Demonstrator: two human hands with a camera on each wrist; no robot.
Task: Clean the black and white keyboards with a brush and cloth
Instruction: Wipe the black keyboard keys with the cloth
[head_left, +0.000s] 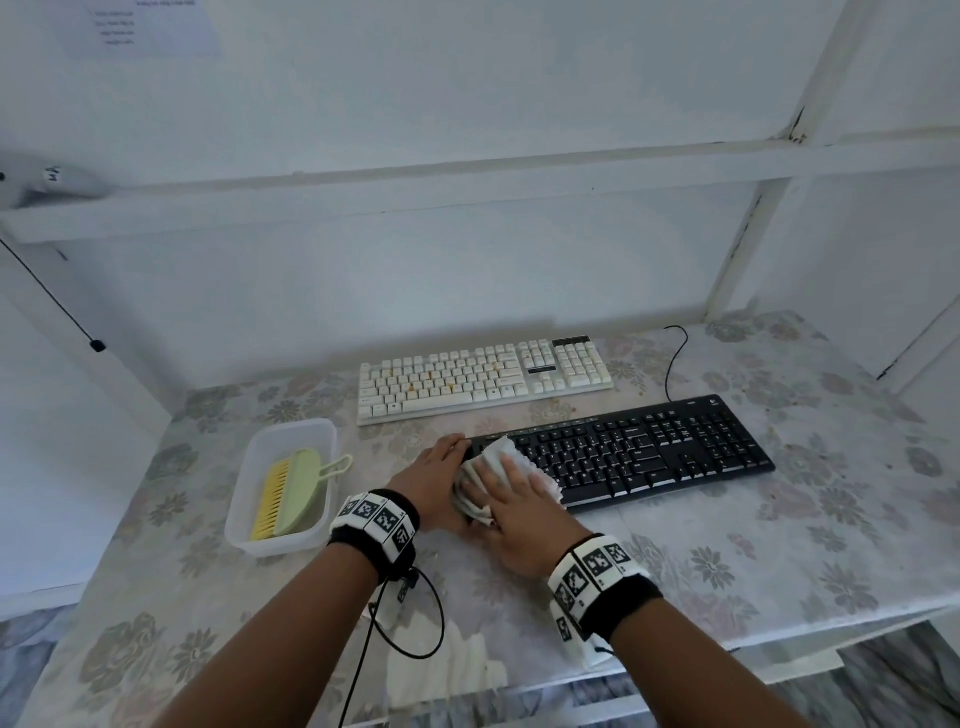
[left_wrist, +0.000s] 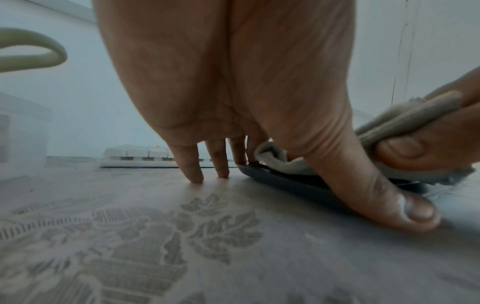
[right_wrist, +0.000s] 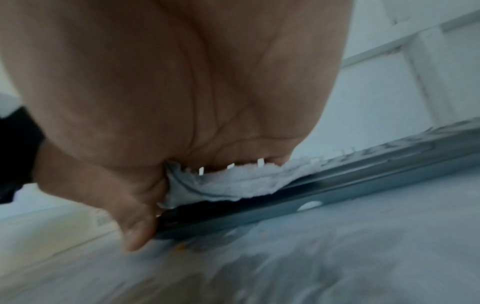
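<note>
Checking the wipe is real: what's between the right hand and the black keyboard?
A white cloth lies between the right hand and the left end of the black keyboard, under the palm; the head and right wrist views show it.

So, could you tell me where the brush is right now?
In the head view, the green brush lies in the clear plastic tub at left, beside the left hand.

A: Readable text anywhere?
B: None. Upper left, sheet (head_left: 140, 26) on wall: lines blurred. On black keyboard (head_left: 649, 447): key legends too small, corner logo indistinct. Both wristbands (head_left: 375, 514) carry black-and-white square codes.
</note>
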